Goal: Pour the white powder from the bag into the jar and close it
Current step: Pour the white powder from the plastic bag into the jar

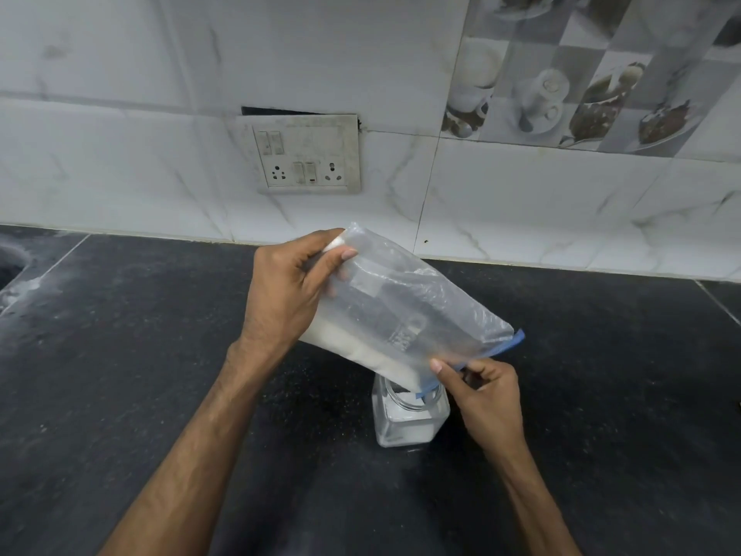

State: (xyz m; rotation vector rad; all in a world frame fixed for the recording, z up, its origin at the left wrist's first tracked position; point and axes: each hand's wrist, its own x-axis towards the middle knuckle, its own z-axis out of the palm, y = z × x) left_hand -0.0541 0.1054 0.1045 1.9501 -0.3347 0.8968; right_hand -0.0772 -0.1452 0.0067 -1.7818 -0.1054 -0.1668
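A clear plastic zip bag with a blue seal strip is tilted, its open mouth down over a small clear jar on the black counter. White powder lies along the bag's lower edge and runs into the jar, which holds powder at its bottom. My left hand grips the bag's raised closed end. My right hand pinches the blue mouth edge beside the jar's opening. No lid is in view.
The dark stone counter runs to a white tiled wall with a switch and socket panel. A sink edge with some white dust shows at the far left.
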